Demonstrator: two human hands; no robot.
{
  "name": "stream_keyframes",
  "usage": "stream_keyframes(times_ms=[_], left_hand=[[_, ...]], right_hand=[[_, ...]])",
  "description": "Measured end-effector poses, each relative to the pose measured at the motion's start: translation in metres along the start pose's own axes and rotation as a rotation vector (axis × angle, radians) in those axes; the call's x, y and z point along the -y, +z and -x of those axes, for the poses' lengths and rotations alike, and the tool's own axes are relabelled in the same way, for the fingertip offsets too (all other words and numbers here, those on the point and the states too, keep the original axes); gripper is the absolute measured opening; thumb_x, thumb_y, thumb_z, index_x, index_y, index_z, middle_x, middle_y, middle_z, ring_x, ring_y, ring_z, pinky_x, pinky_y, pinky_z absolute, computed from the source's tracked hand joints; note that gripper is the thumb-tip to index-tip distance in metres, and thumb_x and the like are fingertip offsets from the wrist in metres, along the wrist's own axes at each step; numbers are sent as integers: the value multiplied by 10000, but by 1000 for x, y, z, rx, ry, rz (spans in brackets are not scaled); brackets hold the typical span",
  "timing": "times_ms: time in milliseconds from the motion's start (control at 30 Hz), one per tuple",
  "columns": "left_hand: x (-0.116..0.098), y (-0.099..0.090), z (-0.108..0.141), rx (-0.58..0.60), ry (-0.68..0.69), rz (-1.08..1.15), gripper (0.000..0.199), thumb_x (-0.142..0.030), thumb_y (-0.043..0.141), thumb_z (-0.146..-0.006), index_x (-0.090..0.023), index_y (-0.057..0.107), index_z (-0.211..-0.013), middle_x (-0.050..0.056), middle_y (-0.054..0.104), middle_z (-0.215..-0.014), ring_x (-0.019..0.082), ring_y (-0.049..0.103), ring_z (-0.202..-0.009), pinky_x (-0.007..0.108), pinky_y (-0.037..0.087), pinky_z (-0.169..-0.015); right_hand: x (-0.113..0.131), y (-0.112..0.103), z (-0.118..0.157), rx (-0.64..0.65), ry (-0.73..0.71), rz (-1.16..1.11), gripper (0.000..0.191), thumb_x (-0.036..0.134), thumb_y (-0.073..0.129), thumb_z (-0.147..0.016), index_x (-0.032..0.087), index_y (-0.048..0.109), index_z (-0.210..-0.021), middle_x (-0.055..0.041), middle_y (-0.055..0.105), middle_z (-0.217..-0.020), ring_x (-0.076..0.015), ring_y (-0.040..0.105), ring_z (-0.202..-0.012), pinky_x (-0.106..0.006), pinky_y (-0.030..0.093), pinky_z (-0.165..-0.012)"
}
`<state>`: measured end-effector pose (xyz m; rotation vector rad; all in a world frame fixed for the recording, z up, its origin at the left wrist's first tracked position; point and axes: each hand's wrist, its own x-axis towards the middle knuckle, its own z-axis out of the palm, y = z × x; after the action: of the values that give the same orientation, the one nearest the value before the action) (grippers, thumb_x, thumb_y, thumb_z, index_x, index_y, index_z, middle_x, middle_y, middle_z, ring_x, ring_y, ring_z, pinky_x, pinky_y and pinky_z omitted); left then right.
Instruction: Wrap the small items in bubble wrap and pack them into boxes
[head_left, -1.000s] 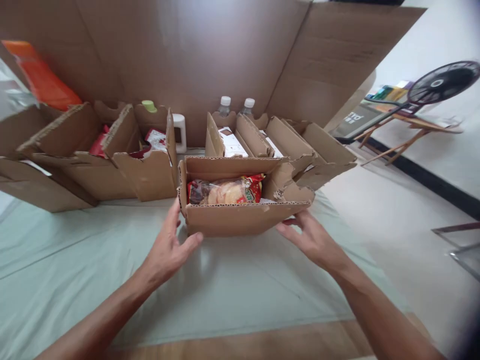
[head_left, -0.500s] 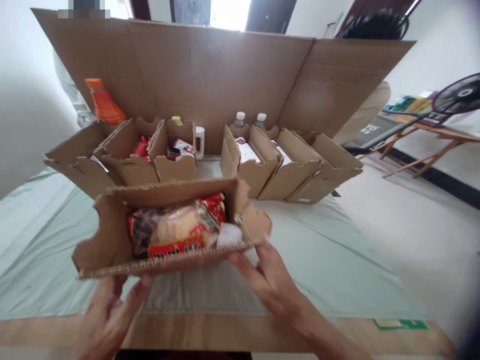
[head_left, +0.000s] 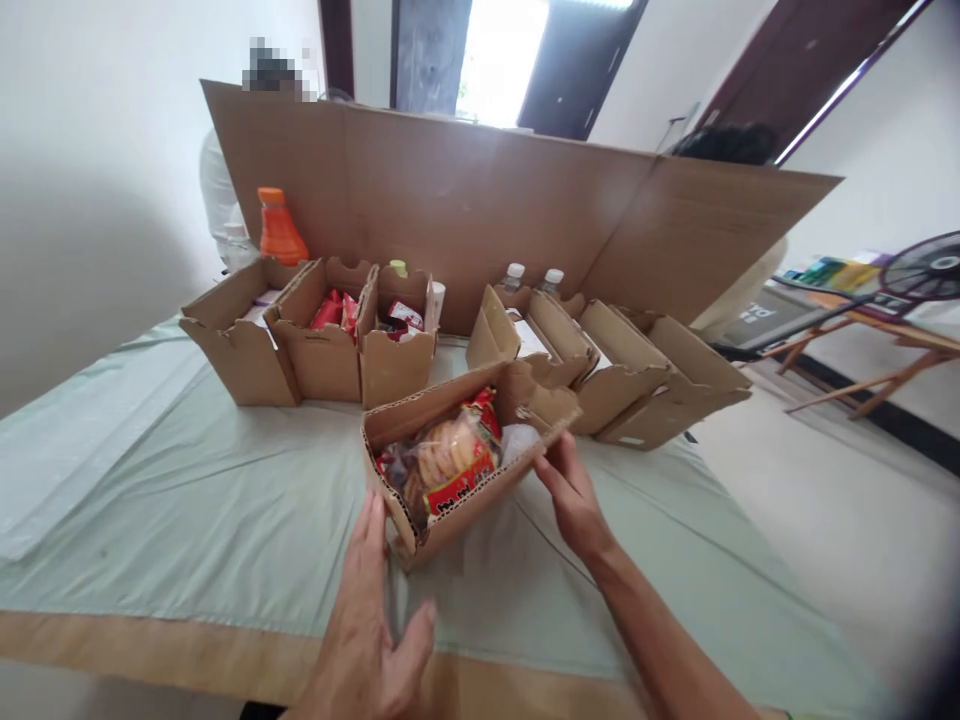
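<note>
An open cardboard box (head_left: 457, 520) sits slantwise in front of me, its right end nearer the back row. Inside lies a clear and red food packet (head_left: 457, 455), with a whitish item (head_left: 517, 443) at its right. My left hand (head_left: 375, 620) rests against the box's near left end, fingers straight and thumb spread apart. With bent fingers, my right hand (head_left: 574, 500) grips the lower right end of the box; its fingertips are partly hidden by the cardboard.
Three cardboard boxes (head_left: 326, 365) with packets stand at the back left, more boxes (head_left: 637, 400) at the back right. Behind them are an orange bottle (head_left: 279, 230), two white-capped bottles (head_left: 551, 282) and a tall cardboard panel (head_left: 465, 200). A fan (head_left: 926, 265) stands far right.
The box has moved right and turned, its right end now farther away. My left hand has shifted from under its front edge to its left end, fingers spread. The view has tilted up.
</note>
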<state>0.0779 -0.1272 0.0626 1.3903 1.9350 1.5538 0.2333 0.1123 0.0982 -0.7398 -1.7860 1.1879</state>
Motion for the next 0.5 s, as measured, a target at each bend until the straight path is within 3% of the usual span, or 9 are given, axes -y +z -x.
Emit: stream_keyframes(times_ms=[167, 300, 500], left_hand=[[7, 7, 8, -72, 33, -66, 844, -247, 513, -953, -297, 50, -1657, 167, 136, -1716, 416, 222, -1565, 624, 480, -1108], [9, 16, 4, -79, 14, -50, 878, -245, 553, -926, -297, 70, -1658, 177, 99, -1714, 428, 237, -1556, 541, 582, -1008], [22, 21, 6, -77, 39, -39, 881, -276, 557, -915, -331, 88, -1657, 139, 79, -1725, 452, 224, -1554, 559, 603, -980]], right_hand=[[-9, 40, -36, -53, -60, 27, 758, 706, 507, -944, 262, 423, -1552, -75, 433, -1623, -272, 339, -1529, -477, 246, -1276], [-11, 51, -43, -86, -54, 95, 841, 758, 442, -945, 206, 403, -1578, -113, 404, -1638, -283, 336, -1532, -484, 240, -1277], [-12, 61, -49, -95, -43, 104, 795, 728, 414, -975, 185, 445, -1554, -136, 436, -1614, -285, 393, -1502, -495, 280, -1260]])
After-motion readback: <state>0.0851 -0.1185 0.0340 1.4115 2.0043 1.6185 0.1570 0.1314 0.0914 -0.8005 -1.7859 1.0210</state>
